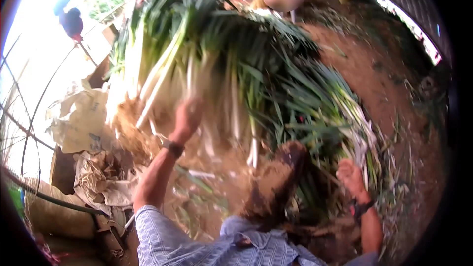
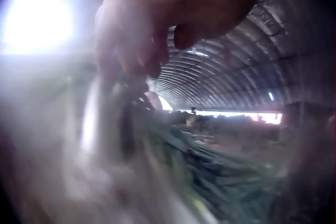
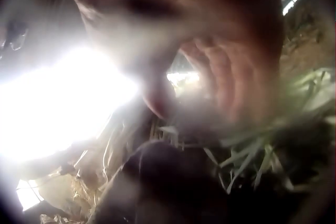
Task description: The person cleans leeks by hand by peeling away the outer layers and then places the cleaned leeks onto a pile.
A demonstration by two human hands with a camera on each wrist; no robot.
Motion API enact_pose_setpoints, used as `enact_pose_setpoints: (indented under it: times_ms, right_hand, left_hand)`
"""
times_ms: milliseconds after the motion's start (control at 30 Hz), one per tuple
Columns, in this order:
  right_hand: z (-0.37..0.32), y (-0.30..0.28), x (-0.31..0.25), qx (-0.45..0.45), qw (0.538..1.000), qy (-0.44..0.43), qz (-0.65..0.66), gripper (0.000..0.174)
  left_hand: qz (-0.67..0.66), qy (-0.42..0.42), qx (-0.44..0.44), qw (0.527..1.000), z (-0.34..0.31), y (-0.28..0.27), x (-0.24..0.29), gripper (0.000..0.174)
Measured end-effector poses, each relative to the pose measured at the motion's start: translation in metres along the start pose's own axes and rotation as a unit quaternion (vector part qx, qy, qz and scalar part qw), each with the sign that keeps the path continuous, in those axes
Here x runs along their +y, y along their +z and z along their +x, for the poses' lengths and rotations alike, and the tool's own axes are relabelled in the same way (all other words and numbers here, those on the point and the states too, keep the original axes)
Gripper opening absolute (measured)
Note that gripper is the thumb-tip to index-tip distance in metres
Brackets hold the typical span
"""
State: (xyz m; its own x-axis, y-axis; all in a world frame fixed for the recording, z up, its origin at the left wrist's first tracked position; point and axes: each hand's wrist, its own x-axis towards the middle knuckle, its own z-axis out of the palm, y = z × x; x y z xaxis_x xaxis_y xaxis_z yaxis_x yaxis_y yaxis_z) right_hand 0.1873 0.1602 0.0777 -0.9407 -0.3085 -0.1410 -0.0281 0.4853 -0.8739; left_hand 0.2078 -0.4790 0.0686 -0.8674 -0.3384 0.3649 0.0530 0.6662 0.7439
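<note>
Green-and-white leeks near both hands

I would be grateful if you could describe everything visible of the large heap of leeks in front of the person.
The heap of leeks is broad and thick, with dark green, strappy leaves pointing away from the person. Long, smooth-looking white stalks run down to tangled, light brown roots on the near side. A few stalks slant across others. Crumpled brown paper lies near its left end. The left hand is over the stalks, but blur hides whether its grip has closed on any.
</note>
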Motion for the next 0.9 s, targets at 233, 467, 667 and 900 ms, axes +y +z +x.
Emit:
enact_pose_setpoints:
  times_ms: [233, 467, 667, 900]
  right_hand:
    - [-0.069, -0.084, -0.014, -0.055, 0.969, 0.057, -0.233, 0.055]
    - [-0.104, -0.052, 0.067, 0.066, 0.975, 0.007, -0.210, 0.026]
    - [-0.067, -0.090, 0.113, -0.016, 0.996, 0.018, -0.081, 0.028]
    - [-0.015, -0.089, 0.104, -0.095, 0.993, 0.064, -0.019, 0.026]
  left_hand:
    - [-0.087, -0.033, -0.328, 0.940, -0.130, 0.191, 0.116, 0.060]
    - [-0.053, 0.332, -0.374, 0.864, -0.064, 0.295, 0.227, 0.052]
    - [-0.044, 0.266, -0.467, 0.842, -0.030, 0.329, 0.210, 0.042]
    - [0.011, 0.038, -0.527, 0.849, -0.034, 0.316, 0.242, 0.036]
